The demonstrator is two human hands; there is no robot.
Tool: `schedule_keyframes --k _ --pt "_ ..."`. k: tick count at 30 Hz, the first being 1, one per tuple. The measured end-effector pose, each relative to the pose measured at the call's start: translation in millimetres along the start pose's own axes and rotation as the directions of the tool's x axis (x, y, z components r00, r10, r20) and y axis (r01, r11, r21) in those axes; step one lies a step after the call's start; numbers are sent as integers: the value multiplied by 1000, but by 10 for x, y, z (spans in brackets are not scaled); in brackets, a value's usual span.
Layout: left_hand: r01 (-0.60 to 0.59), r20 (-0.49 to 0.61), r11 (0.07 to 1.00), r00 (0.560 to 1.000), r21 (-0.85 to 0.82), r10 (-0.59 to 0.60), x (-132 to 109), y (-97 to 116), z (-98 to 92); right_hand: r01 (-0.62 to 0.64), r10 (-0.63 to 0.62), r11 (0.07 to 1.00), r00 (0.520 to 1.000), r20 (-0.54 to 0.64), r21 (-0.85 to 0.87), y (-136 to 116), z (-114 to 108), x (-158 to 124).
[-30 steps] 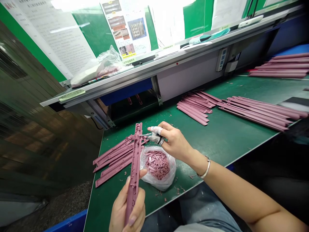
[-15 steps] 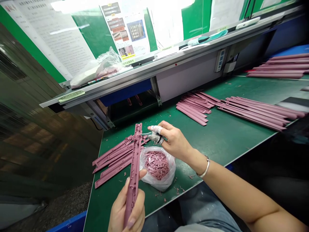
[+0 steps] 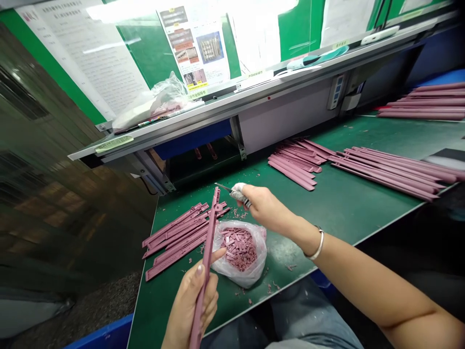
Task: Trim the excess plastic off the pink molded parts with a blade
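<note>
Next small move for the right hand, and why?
Probably bring the small knife in the right hand onto the upper end of the pink plastic strip, then pare along its edge. The blade tip sits right by that end, and the left hand holds the strip steady. Pink pieces already fill the plastic bag.

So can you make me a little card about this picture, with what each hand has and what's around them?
Left hand: holds a long pink plastic bar
Right hand: pinches a small metal blade, with wrapped fingers
Right wrist: silver bangle
Beside the hands: clear plastic bag of pink plastic bits, pink plastic strips
Farther off: more pink bars
Surface: green bench top
</note>
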State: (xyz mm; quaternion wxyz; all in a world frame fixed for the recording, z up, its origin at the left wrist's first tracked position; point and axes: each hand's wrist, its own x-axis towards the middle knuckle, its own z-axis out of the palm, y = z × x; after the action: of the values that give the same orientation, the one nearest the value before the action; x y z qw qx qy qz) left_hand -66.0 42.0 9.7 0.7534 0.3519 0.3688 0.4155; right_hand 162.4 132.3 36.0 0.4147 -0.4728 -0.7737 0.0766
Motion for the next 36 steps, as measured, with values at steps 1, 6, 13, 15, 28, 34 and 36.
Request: schedule_keyframes --k 1,6,13,15,28,34,36 --pt "11 -93 996 996 94 -2 17 20 49 3 -3 1000 1000 21 -28 -57 15 -17" --pt "50 -290 956 956 290 38 48 37 223 -42 52 983 997 54 -180 -248 50 -7" --pt "25 -324 935 941 355 98 33 12 185 -82 101 951 994 48 -297 -314 31 -5" --pt "25 -327 934 940 357 100 33 11 178 -85 102 947 994 38 -310 -311 37 -12" --pt "-220 -261 938 920 267 291 678 239 108 147 -80 966 953 293 -213 -644 590 -588" --pt "-482 -343 827 754 290 560 887 428 179 102 -149 971 965 214 216 -639 707 -888" --pt "-523 -332 778 708 347 624 883 398 244 -66 23 910 994 111 410 -596 663 -811"
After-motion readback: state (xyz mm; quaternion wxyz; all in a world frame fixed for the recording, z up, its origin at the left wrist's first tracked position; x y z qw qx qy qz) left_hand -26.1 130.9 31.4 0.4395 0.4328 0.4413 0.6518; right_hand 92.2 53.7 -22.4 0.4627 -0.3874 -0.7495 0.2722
